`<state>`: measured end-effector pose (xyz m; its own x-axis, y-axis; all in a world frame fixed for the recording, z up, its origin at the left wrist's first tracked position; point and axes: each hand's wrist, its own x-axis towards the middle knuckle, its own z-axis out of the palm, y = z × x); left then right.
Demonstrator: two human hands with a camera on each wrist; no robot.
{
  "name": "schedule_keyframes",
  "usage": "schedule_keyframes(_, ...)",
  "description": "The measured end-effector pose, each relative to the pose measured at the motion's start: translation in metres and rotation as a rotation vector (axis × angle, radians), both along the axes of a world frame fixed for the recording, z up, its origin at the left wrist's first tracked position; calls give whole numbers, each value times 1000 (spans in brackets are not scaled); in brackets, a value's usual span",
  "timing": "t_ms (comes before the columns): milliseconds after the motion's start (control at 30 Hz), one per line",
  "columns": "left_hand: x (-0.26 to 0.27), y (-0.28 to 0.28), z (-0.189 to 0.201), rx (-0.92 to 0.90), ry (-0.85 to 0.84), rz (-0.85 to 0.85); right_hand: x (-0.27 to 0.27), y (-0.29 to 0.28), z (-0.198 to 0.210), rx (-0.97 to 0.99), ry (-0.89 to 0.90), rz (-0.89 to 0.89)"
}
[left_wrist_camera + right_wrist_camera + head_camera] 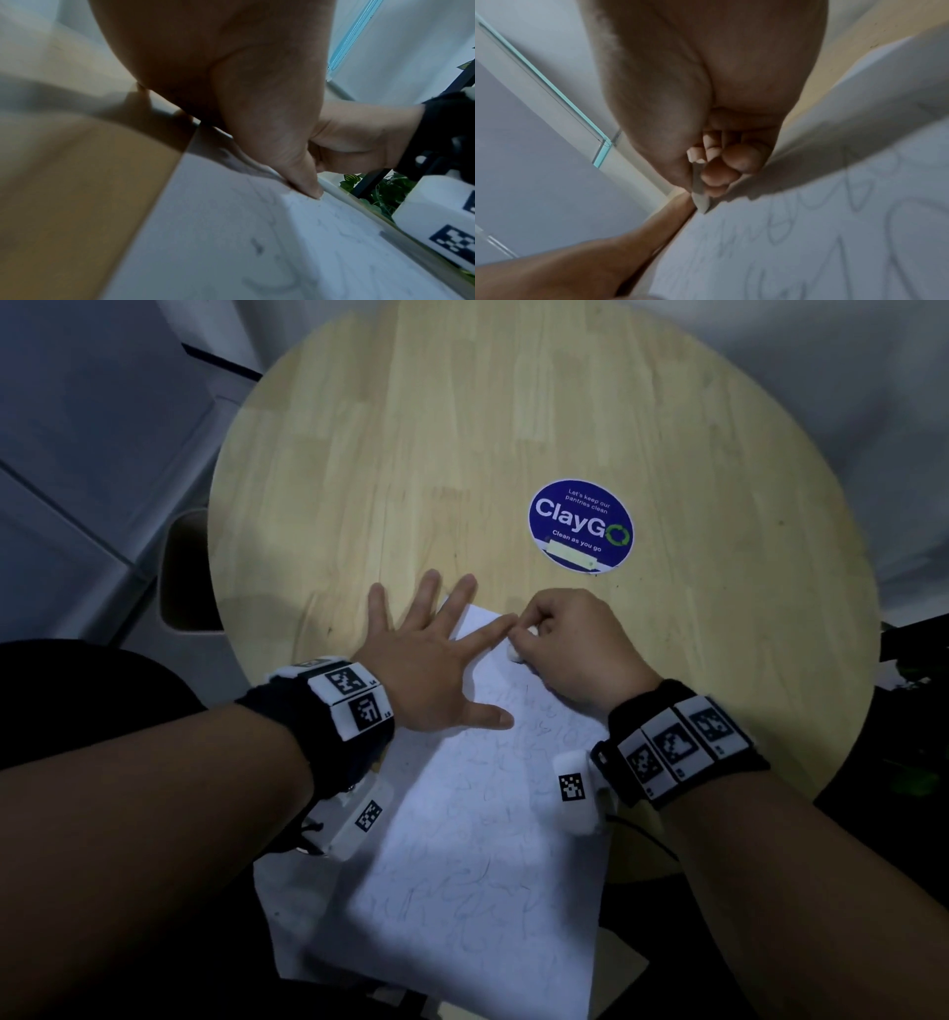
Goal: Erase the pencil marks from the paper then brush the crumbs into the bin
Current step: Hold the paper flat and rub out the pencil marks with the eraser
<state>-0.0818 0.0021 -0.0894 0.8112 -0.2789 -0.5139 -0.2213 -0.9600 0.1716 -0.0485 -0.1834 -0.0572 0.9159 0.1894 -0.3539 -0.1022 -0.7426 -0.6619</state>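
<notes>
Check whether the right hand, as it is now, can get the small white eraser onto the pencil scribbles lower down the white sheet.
Probably yes. The right hand pinches the small white eraser at the white sheet's far end; the scribbles lie uncovered, and the left hand presses only the far left part.

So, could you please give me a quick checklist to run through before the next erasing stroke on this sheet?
1. Paper pinned: ok, the left hand lies flat with spread fingers across its far corner.
2. Eraser held: ok, the right hand pinches it, tip on the sheet.
3. Pencil marks left to erase: not ok, scribbles cover most of the sheet.
4. Paper fully supported: not ok, its near end overhangs the table edge.
5. Crumbs to brush: cannot tell, none are clear in these views.
6. Bin within reach: cannot tell, a container sits left of the table, but its kind is unclear.
</notes>
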Motion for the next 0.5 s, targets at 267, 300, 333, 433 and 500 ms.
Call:
schedule_keyframes(267, 1, 0, 0, 5, 6, -4, -1, -2, 6, -48, 2, 46)
schedule_keyframes(300, 0, 0, 0, 3, 5, -2, 0, -2, 5, -49, -7, 30)
schedule_keyframes(333, 0, 0, 0, 3, 4, -2, 1, -2, 5, -48, 31, 42)
schedule_keyframes(433, 0, -1, 0, 11, 11, -6, -3, -1, 12, -46, 193, 135)
schedule_keyframes(500, 1, -1, 0, 11, 15, -3, -3, 0, 9, -29, 110, 73)
